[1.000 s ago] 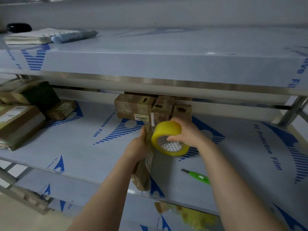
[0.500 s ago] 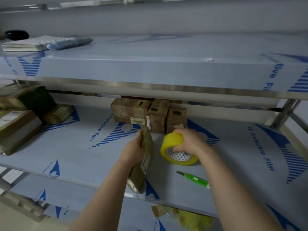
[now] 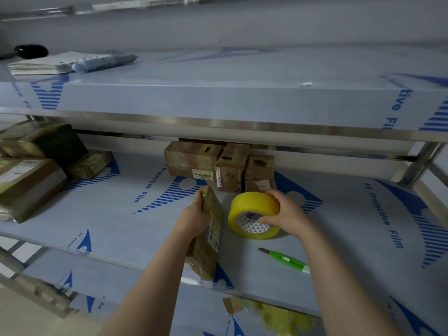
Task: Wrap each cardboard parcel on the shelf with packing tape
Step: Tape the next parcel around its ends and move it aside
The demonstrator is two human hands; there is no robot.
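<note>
On the film-covered shelf [image 3: 121, 214] a cardboard parcel [image 3: 212, 241] is held on edge at the near lip by the left hand [image 3: 194, 219], grip clamped round it. The yellow tape roll [image 3: 252, 209], just right, is clasped by the right hand [image 3: 288, 214]. Sliding off the slick film is judged possible.

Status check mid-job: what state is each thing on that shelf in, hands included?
left hand, gripping the held parcel.
held parcel, on edge, tilted.
right hand, gripping the tape roll.
tape roll, low at the shelf, core toward the camera.
utility knife, lying on the shelf, untouched.
back parcels, side by side at the rear.
left parcels, piled at the left end.
</note>
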